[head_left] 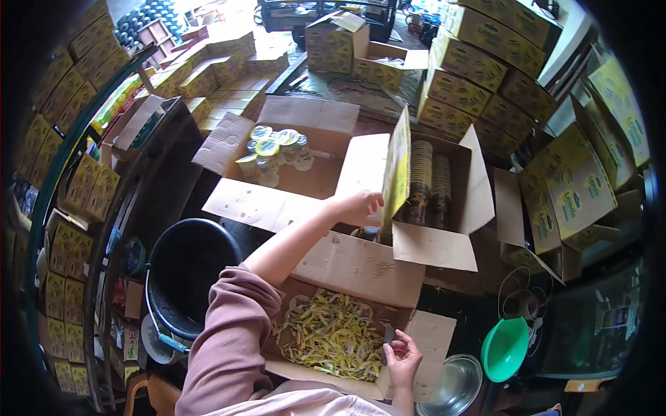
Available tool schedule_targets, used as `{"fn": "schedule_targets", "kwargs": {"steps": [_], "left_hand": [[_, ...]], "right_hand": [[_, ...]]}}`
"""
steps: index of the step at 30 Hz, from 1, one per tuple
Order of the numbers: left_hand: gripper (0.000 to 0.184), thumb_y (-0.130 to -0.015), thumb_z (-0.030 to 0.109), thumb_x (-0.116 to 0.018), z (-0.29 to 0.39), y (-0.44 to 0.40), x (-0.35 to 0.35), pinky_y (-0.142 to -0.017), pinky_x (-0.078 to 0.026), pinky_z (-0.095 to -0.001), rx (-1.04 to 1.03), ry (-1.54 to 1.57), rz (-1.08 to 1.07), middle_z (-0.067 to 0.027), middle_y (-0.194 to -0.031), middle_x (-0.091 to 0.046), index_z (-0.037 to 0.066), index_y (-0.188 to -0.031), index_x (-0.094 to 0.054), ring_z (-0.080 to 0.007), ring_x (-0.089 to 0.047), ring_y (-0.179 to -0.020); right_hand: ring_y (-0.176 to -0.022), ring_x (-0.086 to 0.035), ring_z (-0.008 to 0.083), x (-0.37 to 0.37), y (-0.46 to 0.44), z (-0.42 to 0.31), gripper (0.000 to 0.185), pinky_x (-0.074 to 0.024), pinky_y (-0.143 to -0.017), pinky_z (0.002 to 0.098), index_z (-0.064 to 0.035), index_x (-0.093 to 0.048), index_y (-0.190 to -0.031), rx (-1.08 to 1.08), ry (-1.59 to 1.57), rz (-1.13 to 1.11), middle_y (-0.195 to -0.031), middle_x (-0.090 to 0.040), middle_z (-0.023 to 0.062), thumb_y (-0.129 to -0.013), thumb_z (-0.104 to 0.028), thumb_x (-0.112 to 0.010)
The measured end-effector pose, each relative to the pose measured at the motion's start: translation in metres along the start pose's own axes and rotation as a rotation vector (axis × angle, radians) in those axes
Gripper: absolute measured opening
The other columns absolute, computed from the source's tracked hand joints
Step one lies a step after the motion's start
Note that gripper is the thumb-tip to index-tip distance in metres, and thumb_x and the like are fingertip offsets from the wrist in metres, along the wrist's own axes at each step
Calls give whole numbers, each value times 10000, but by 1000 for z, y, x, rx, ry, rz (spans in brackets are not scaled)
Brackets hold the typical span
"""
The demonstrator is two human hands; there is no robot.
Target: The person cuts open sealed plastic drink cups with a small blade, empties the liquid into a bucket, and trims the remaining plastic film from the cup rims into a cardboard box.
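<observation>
My left hand [357, 207] reaches across to the gap between two open cartons, its fingers loosely bent with nothing visible in them. Below it, a dark object lies partly hidden in the gap. My right hand [402, 357] pinches a small dark flat strip [388, 335], blade-like in shape, above the right edge of the nearest carton [431, 340]. Yellow and clear plastic strips [326, 336] fill that carton. Lidded cups [267, 149] stand grouped in the carton [319, 177] beyond. Tall stacks of cups [421, 180] fill part of the printed carton [444, 246] on the right.
A black bucket [187, 277] stands left of my arm. On the right are a green basin [505, 350] and a clear round bowl [454, 385]. Stacked yellow cartons [479, 69] rise at the back right, with opened cartons [569, 187] along the right side and shelved boxes [69, 256] at left.
</observation>
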State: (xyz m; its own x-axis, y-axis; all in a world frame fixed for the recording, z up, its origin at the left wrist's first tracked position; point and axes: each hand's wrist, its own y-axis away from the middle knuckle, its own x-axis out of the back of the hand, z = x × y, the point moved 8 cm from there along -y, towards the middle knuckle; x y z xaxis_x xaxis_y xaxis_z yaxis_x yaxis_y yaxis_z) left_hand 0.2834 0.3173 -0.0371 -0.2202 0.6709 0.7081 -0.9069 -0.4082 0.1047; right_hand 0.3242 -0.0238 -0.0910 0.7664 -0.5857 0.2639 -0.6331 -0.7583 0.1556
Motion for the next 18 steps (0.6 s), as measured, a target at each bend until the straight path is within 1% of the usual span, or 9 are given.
{"fn": "schedule_targets", "kwargs": {"steps": [1, 2, 4, 5, 6, 7, 9, 11, 18], "left_hand": [[401, -727, 309, -672, 10, 12, 22, -642, -497, -306, -27, 58, 81, -110, -829, -615, 23, -974, -538, -202, -614, -730], [382, -727, 309, -673, 7, 21, 42, -622, -488, -303, -48, 37, 167, -103, -773, -616, 30, -956, -547, -182, -607, -697], [382, -703, 288, -688, -41, 38, 80, -621, -484, -292, 137, 51, 427, -107, -783, -613, 34, -954, -555, -178, -596, -681], [411, -683, 275, -688, -60, 55, 104, -676, -483, -305, 139, -25, 654, -135, -872, -604, 15, -972, -556, -207, -596, -754], [456, -678, 271, -673, -95, 70, 120, -769, -463, -326, 265, -136, 741, -165, -974, -580, -16, -1007, -541, -241, -577, -873], [521, -693, 340, -653, -147, 83, 126, -863, -413, -361, 461, -177, 756, -191, -1091, -499, 4, -1060, -499, -287, -485, -1056], [716, -723, 402, -606, -215, 117, 133, -976, -326, -371, 889, -381, 838, -242, -1207, -381, -35, -1219, -331, -340, -401, -1137], [829, -723, 425, -603, -254, 140, 135, -993, -314, -390, 1111, -235, 723, -203, -1342, -243, -14, -1305, -208, -329, -306, -1222], [789, -699, 289, -672, -277, 124, 118, -958, -374, -365, 1008, -382, 733, -126, -1388, -185, -17, -1286, -241, -265, -345, -1196]], "right_hand": [[-639, -588, 101, -3, -1, -1, 342, -500, -603, 235, -10, -583, -1017, -2, -2, -4, -716, -607, 69, -685, 15, -660], [-636, -587, 100, -7, -1, -1, 341, -497, -599, 233, -10, -583, -1015, 6, 0, -14, -715, -607, 67, -684, 14, -661], [-630, -586, 96, -12, -4, -2, 338, -492, -591, 229, -9, -584, -1012, 24, 6, -23, -711, -608, 63, -683, 11, -663], [-625, -585, 96, -14, -4, -1, 338, -490, -587, 229, -8, -583, -1011, 17, 18, -28, -707, -607, 61, -684, 10, -663], [-619, -585, 95, -15, -4, 0, 337, -489, -584, 228, -6, -581, -1011, 14, 29, -30, -702, -607, 59, -684, 9, -662], [-614, -584, 95, -18, -5, 1, 337, -488, -581, 228, -4, -580, -1011, 15, 37, -30, -698, -607, 56, -685, 7, -662], [-601, -589, 101, -20, -5, 2, 338, -486, -575, 228, 2, -575, -1015, 9, 27, -28, -683, -606, 57, -688, 7, -660], [-606, -594, 105, -21, -7, 5, 338, -491, -581, 232, 8, -572, -1014, -1, 26, -26, -682, -607, 60, -687, 8, -659], [-635, -597, 106, -22, -14, 12, 345, -500, -598, 235, 18, -563, -1018, -59, 29, -18, -698, -607, 66, -686, 13, -657]]}}
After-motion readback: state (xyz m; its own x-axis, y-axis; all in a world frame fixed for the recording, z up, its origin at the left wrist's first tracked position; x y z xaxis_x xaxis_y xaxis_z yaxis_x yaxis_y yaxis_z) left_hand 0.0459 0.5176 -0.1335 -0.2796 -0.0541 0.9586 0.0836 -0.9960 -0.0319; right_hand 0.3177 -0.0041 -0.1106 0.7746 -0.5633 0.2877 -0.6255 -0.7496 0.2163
